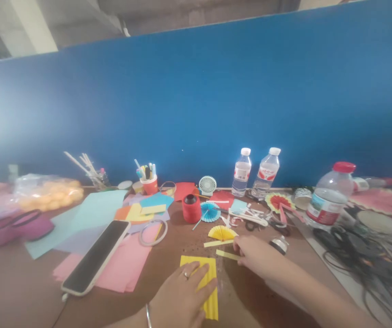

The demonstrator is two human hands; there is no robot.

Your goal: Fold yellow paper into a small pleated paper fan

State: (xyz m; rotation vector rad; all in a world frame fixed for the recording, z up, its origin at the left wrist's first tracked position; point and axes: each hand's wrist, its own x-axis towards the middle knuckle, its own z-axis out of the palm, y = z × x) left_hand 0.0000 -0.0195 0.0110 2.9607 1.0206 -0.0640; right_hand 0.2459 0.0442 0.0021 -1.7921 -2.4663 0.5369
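Note:
A yellow sheet of paper with pleat lines (pixel 209 298) lies on the brown table (pixel 247 296). My left hand (pixel 180 294), with a ring and a bracelet, rests on it with fingers stretched apart. To the right, my right hand (pixel 254 255) has its fingers curled in a pinch at the end of a pale yellow paper strip (pixel 226 254); the exact grip is partly hidden. A second paper strip (pixel 214 244) reaches to the fingertips. Just beyond lies a small yellow folded paper fan (pixel 222 233).
A phone (pixel 96 257) lies on coloured paper sheets (pixel 124 266) at left, near a ring-shaped roll (pixel 153 233). Behind stand a red thread spool (pixel 191 210), a blue paper pinwheel (pixel 210 212) and water bottles (pixel 241 173). Black cables (pixel 356 259) and a red-capped bottle (pixel 329 198) are at right.

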